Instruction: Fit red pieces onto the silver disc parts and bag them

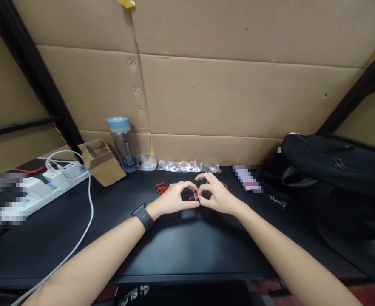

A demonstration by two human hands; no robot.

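Note:
Both hands meet over the middle of the black table, fingertips close together. My left hand (pixel 177 198), with a dark watch (pixel 143 216) on its wrist, curls its thumb and index finger round a small, thin thing too small to make out. Opposite it, my right hand (pixel 218 196) pinches at the same spot with thumb and index finger. A short piece of red cord (pixel 191 198) shows at the right fingertips, in the gap between the hands. Just behind the left hand lies a bunch of red cords (pixel 162 189).
Along the cardboard wall (pixel 206 97) stand clear packets with round silver pieces (pixel 190 166), a bottle (pixel 123 144) and an open cardboard box (pixel 103 163). A power strip (pixel 58 180) with a white cable (pixel 90 208) is on the left. On the right sit a black bag (pixel 328 170) and a small chain (pixel 277 200).

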